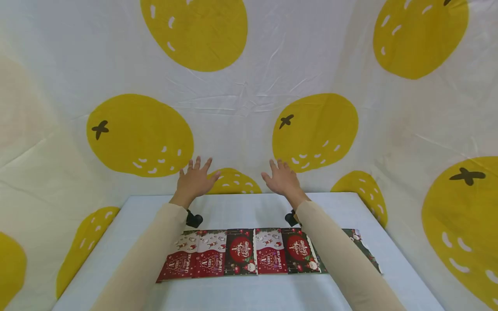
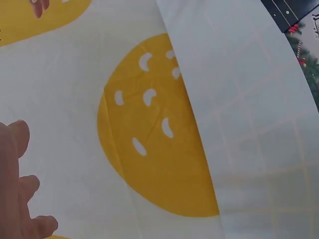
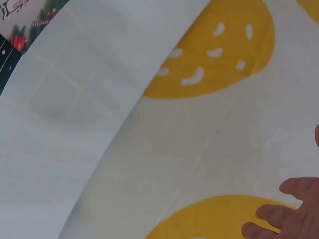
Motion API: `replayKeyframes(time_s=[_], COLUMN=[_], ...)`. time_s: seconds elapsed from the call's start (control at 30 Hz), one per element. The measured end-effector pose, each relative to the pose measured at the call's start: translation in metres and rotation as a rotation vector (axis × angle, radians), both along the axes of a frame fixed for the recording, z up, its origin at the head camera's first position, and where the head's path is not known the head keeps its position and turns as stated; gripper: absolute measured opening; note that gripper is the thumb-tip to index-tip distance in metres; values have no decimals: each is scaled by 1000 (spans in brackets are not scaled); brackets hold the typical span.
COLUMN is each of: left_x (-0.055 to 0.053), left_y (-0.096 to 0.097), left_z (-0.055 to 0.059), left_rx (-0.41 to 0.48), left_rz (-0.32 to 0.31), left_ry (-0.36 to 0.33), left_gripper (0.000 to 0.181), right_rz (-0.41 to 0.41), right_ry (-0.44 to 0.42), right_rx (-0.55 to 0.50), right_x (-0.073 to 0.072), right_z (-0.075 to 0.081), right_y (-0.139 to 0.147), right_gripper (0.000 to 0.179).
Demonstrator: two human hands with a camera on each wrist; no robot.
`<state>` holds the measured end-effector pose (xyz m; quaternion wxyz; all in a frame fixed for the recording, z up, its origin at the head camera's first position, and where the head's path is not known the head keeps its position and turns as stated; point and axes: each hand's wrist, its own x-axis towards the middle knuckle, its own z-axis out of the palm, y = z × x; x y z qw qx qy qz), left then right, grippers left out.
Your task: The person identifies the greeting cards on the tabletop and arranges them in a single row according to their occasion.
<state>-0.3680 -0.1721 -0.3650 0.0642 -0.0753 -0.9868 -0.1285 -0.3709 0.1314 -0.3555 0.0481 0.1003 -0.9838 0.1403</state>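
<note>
Both arms reach forward over a white table. In the head view the left hand [image 1: 194,180] has its fingers spread and holds nothing. To its right the right hand [image 1: 283,179] is likewise spread, with nothing in it. Below the hands, a row of several Christmas-printed cards or flat bags [image 1: 210,255] lies side by side on the table, some red and white, some dark with a red circle [image 1: 298,250]. The forearms hide parts of the row at both sides. In the wrist views only fingers show, with edges of the printed pieces in the upper corners.
The white table [image 1: 233,293] ends at a hanging white cloth [image 1: 241,142] printed with yellow fruit, which also stands at both sides. A small black wrist camera [image 1: 194,219] sits under the left wrist, another black camera [image 1: 291,218] under the right.
</note>
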Motion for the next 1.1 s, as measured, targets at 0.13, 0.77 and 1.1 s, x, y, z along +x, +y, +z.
replayKeyframes(time_s=[0.13, 0.77, 1.1], left_x=[3, 27, 48], left_y=[-12, -51, -75], left_z=[-5, -26, -37], left_rx=[-12, -40, -32], left_rz=[13, 30, 38], left_ry=[11, 69, 97], left_gripper=[79, 80, 79], right_rz=[35, 150, 226], right_ry=[14, 31, 61], right_rx=[-3, -85, -147], right_x=[3, 17, 38], right_z=[-8, -48, -58], right_y=[-19, -108, -143], right_gripper=[73, 73, 73])
